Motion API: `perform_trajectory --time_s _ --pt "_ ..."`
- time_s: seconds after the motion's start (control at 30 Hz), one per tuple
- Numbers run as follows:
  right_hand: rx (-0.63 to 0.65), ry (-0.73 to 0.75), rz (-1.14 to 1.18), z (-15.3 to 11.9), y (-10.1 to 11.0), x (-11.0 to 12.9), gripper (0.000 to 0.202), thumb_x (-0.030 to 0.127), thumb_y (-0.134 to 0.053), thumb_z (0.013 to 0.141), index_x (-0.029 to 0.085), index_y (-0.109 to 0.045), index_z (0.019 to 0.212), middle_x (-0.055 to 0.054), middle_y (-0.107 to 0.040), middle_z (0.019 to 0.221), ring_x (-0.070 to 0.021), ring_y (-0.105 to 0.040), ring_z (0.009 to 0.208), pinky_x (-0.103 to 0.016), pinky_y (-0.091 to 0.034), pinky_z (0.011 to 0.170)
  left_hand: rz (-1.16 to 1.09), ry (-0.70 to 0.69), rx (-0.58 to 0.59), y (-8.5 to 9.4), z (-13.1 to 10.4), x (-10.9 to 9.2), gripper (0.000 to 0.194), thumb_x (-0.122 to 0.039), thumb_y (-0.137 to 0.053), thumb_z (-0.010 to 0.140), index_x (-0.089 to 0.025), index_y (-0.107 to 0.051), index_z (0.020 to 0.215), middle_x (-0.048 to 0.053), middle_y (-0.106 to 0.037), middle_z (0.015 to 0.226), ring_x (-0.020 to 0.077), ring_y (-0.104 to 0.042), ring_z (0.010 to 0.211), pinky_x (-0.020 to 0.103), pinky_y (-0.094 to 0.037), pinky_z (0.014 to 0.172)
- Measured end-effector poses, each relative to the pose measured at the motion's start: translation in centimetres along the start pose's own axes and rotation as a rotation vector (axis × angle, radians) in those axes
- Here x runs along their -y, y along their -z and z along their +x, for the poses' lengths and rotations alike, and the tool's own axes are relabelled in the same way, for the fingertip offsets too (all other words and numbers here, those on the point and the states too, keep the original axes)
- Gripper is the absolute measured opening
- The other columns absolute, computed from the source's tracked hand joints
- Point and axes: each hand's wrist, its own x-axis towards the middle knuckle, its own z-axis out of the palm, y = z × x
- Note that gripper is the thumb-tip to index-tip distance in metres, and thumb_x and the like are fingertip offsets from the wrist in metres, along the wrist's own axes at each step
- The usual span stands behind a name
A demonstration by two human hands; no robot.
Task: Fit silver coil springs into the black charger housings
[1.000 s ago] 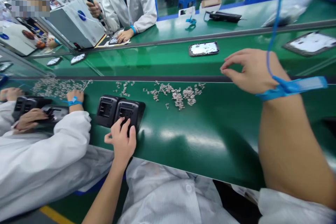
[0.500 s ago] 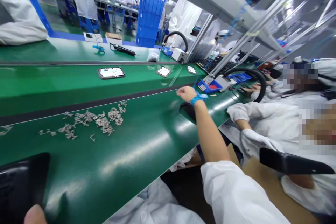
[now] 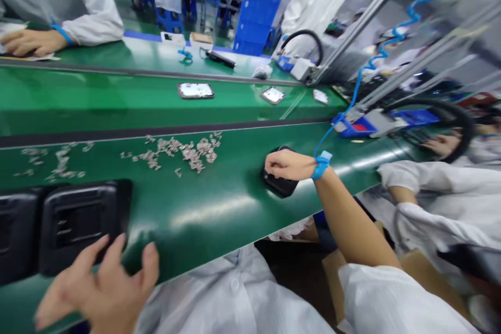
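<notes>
My green worktop [image 3: 219, 219] looks smooth and glossy, throwing back white glare. The black cradle [image 3: 80, 209] and the black piece [image 3: 285, 188] to its right seem hard plastic with a satin sheen. My white sleeve [image 3: 383, 297] is matt, wrinkled cloth; my coiled blue cord [image 3: 358, 81] looks like smooth plastic. Beyond, the stacked blue crates [image 3: 260, 10] appear plastic, the slanting post [image 3: 348, 39] smooth metal.

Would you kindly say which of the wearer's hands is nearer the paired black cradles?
Left. The left hand is at the near edge of the black cradles, contact unclear; the right hand is farther right, at a black piece.
</notes>
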Motion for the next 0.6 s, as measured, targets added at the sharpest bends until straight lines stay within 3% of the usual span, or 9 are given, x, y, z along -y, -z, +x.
perform_trajectory --time_s 0.03,0.1,0.17,0.23,0.33,0.47,0.6 --pt "-0.022 0.126 -0.059 1.1 -1.2 2.1 0.012 0.02 -0.053 0.087 0.017 -0.064 0.085 -0.005 -0.069 0.079 -0.0163 -0.063 0.071 -0.028 -0.047 0.067 0.108 -0.129 -0.08 -0.2 0.3 -1.4 0.071 -0.038 -0.08 0.075 -0.028 -0.052 0.14 0.015 -0.053 0.144 0.0453 -0.048 0.126 0.066 -0.036 0.104" --pt "-0.083 0.339 -0.13 2.8 -3.4 5.9 0.015 0.017 -0.05 0.091 0.017 -0.063 0.087 -0.007 -0.069 0.087 -0.0175 -0.062 0.077 -0.03 -0.048 0.073 0.076 -0.327 -0.042 -1.0 1.1 -4.5 0.059 -0.038 -0.075 0.081 -0.02 -0.056 0.134 0.017 -0.063 0.127 0.0352 -0.058 0.113 0.053 -0.042 0.099" --pt "-0.136 0.467 -0.157 3.8 -5.0 8.8 0.019 0.018 -0.046 0.097 0.017 -0.064 0.09 -0.008 -0.068 0.09 -0.0186 -0.062 0.081 -0.031 -0.049 0.075 -0.063 -0.472 0.101 -2.2 1.9 -7.1 0.045 -0.042 -0.06 0.092 -0.019 -0.06 0.13 0.015 -0.068 0.123 0.031 -0.059 0.111 0.047 -0.04 0.097" --pt "-0.201 0.494 -0.189 4.1 -5.9 10.5 0.023 0.019 -0.043 0.101 0.017 -0.065 0.094 -0.009 -0.067 0.093 -0.0197 -0.063 0.085 -0.031 -0.05 0.077 -0.113 -0.603 0.292 -3.1 2.5 -8.6 0.044 -0.048 -0.05 0.099 -0.018 -0.064 0.128 0.013 -0.069 0.127 0.0292 -0.058 0.116 0.044 -0.037 0.095" --pt "-0.3 0.433 -0.297 3.6 -6.3 11.2 0.027 0.022 -0.042 0.103 0.019 -0.069 0.1 -0.011 -0.068 0.102 -0.0212 -0.066 0.087 -0.033 -0.051 0.075 -0.158 -0.697 0.461 -3.5 2.7 -9.0 0.054 -0.057 -0.041 0.104 -0.017 -0.065 0.13 0.012 -0.068 0.134 0.0283 -0.054 0.128 0.042 -0.035 0.094" --pt "-0.293 0.467 -0.351 2.7 -6.9 10.8 0.024 0.02 -0.044 0.103 0.019 -0.065 0.114 -0.009 -0.071 0.099 -0.0213 -0.067 0.084 -0.032 -0.05 0.071 -0.236 -0.653 0.49 -3.2 2.6 -8.6 0.063 -0.059 -0.027 0.106 -0.013 -0.062 0.132 0.014 -0.067 0.135 0.0293 -0.052 0.133 0.044 -0.034 0.095" --pt "-0.318 0.488 -0.439 2.6 -8.0 10.6 0.02 0.02 -0.045 0.103 0.017 -0.065 0.103 -0.009 -0.07 0.091 -0.0231 -0.064 0.082 -0.033 -0.05 0.07 -0.277 -0.642 0.504 -3.4 2.8 -8.5 0.065 -0.06 -0.027 0.106 -0.011 -0.062 0.131 0.015 -0.069 0.131 0.031 -0.053 0.132 0.046 -0.035 0.098"
